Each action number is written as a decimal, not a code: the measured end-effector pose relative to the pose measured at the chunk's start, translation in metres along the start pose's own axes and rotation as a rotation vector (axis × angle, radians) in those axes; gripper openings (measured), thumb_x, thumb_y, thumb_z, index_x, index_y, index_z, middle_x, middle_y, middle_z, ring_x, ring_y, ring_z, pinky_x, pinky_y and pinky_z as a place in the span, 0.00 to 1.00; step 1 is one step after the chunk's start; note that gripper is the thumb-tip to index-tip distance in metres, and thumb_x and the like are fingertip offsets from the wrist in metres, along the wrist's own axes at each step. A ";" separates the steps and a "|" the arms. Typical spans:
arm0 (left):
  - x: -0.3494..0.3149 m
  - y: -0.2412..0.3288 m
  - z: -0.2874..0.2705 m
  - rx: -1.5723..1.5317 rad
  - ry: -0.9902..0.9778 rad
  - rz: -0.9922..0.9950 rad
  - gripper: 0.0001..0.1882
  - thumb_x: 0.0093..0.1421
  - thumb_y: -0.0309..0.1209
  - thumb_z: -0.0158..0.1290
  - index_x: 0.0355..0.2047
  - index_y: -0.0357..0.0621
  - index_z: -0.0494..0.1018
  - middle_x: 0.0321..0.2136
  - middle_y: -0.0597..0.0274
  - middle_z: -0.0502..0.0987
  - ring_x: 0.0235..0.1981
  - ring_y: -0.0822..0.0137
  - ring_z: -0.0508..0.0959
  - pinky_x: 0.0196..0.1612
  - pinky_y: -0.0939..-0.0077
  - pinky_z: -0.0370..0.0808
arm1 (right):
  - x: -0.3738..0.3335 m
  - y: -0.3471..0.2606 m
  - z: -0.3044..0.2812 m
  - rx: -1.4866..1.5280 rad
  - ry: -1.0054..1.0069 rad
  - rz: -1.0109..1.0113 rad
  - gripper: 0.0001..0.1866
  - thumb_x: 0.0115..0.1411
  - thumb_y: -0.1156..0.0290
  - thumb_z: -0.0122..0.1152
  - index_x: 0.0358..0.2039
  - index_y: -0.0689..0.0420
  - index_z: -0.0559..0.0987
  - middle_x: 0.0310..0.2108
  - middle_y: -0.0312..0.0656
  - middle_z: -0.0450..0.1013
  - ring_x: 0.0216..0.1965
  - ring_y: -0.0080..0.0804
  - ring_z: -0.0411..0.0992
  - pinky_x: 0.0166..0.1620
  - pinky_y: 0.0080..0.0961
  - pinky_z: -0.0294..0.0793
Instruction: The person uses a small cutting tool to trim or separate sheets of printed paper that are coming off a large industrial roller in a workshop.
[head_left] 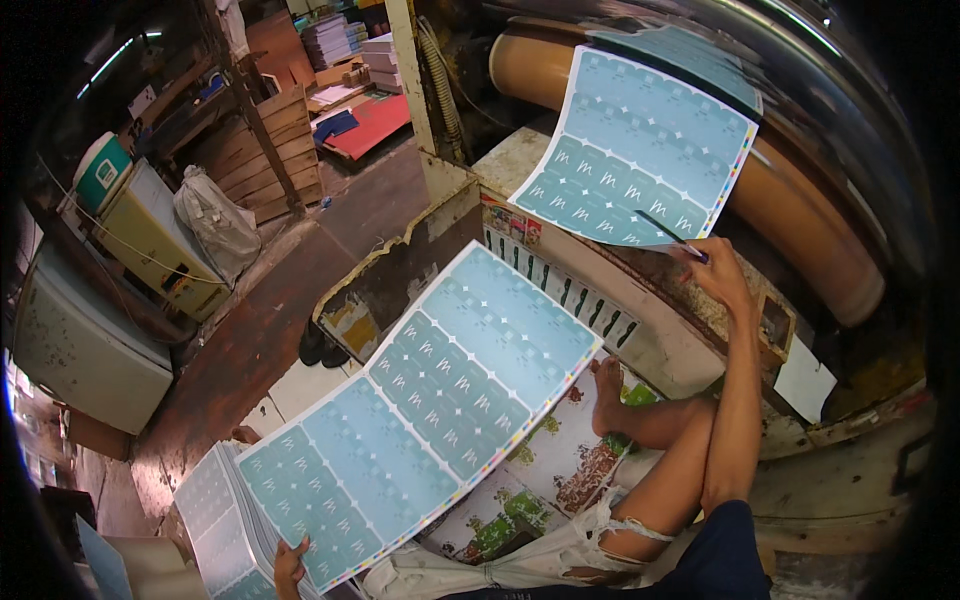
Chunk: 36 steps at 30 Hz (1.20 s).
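Right hand (722, 272): I see it grasping tool (672, 234), axis toward 10 o'clock.
Upper sheet (650, 130): 11 o'clock from this nearer hand.
Left hand (289, 570): pinching lower sheet (430, 375).

The lower sheet (420, 400) and the upper sheet (650, 150) carry bands of pale blue and deeper teal, split by white lines and dotted with small white stars, with rows of white script on the teal and a strip of yellow, pink and dark patches along one edge; the stack (215, 520) looks a greyer blue. The tool (660, 226) is mostly dark, the sleeve (725, 545) navy, the shorts (560, 550) off-white. The roller (820, 230) is orange-brown, the cooler (103, 172) green and white, the board (375, 128) red.
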<state>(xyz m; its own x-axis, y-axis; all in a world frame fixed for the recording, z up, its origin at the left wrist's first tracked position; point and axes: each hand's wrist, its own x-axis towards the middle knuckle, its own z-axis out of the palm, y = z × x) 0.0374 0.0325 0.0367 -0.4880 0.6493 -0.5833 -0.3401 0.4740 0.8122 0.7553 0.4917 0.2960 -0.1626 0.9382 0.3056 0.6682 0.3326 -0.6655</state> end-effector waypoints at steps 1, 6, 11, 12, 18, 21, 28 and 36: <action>0.005 0.007 0.007 0.001 -0.006 -0.004 0.19 0.56 0.21 0.59 0.48 0.37 0.69 0.40 0.61 0.78 0.35 0.68 0.78 0.37 0.73 0.77 | 0.002 -0.013 -0.005 -0.070 -0.051 0.065 0.08 0.56 0.78 0.57 0.32 0.70 0.80 0.20 0.39 0.72 0.20 0.22 0.71 0.23 0.22 0.73; 0.041 0.000 0.053 -0.062 0.055 0.062 0.23 0.53 0.17 0.60 0.49 0.31 0.67 0.40 0.53 0.78 0.38 0.61 0.78 0.42 0.67 0.77 | -0.002 -0.028 0.022 0.036 -0.129 0.059 0.10 0.58 0.74 0.59 0.29 0.71 0.79 0.18 0.39 0.69 0.19 0.22 0.71 0.22 0.23 0.71; 0.097 -0.037 0.117 0.013 0.056 0.114 0.22 0.53 0.17 0.59 0.49 0.32 0.68 0.40 0.55 0.78 0.37 0.61 0.78 0.41 0.67 0.77 | -0.007 -0.018 0.031 0.016 -0.273 0.076 0.12 0.57 0.73 0.61 0.24 0.72 0.76 0.16 0.38 0.68 0.18 0.23 0.72 0.21 0.25 0.71; 0.115 -0.052 0.141 0.021 0.008 0.127 0.22 0.54 0.18 0.58 0.50 0.32 0.68 0.40 0.55 0.78 0.37 0.60 0.78 0.40 0.66 0.77 | -0.012 -0.022 0.018 -0.024 -0.313 0.108 0.13 0.57 0.73 0.62 0.23 0.73 0.76 0.16 0.39 0.67 0.17 0.25 0.73 0.21 0.25 0.71; 0.162 -0.093 0.081 0.643 0.365 0.378 0.49 0.42 0.30 0.69 0.61 0.32 0.53 0.52 0.44 0.70 0.48 0.51 0.74 0.50 0.58 0.71 | 0.002 -0.039 0.075 0.118 -0.541 0.104 0.14 0.54 0.72 0.65 0.21 0.73 0.76 0.14 0.40 0.69 0.17 0.29 0.76 0.20 0.25 0.72; 0.148 -0.095 0.190 0.770 0.341 0.312 0.64 0.39 0.37 0.71 0.65 0.34 0.36 0.57 0.35 0.61 0.55 0.44 0.67 0.56 0.53 0.65 | -0.011 -0.037 0.062 -0.013 -0.564 0.178 0.12 0.52 0.73 0.65 0.22 0.71 0.78 0.14 0.42 0.73 0.17 0.27 0.76 0.21 0.23 0.73; 0.089 -0.138 0.260 1.025 0.214 0.520 0.55 0.45 0.46 0.67 0.63 0.27 0.49 0.54 0.29 0.64 0.57 0.40 0.64 0.61 0.53 0.61 | -0.020 -0.098 0.119 -0.054 -1.120 -0.089 0.07 0.49 0.76 0.63 0.23 0.68 0.81 0.16 0.45 0.76 0.18 0.27 0.77 0.22 0.22 0.73; -0.021 0.065 0.472 -0.778 -0.909 -0.282 0.31 0.64 0.47 0.50 0.59 0.37 0.59 0.51 0.53 0.70 0.47 0.59 0.74 0.51 0.57 0.73 | -0.028 -0.089 0.110 0.096 -1.402 0.084 0.12 0.52 0.67 0.67 0.23 0.66 0.82 0.15 0.38 0.75 0.19 0.23 0.77 0.24 0.21 0.72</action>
<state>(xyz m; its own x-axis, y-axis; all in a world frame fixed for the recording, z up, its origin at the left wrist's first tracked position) 0.4051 0.3303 0.0965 0.3119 0.9074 -0.2816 -0.8837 0.3859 0.2648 0.6205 0.4466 0.2716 -0.7417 0.2516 -0.6217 0.6696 0.2233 -0.7084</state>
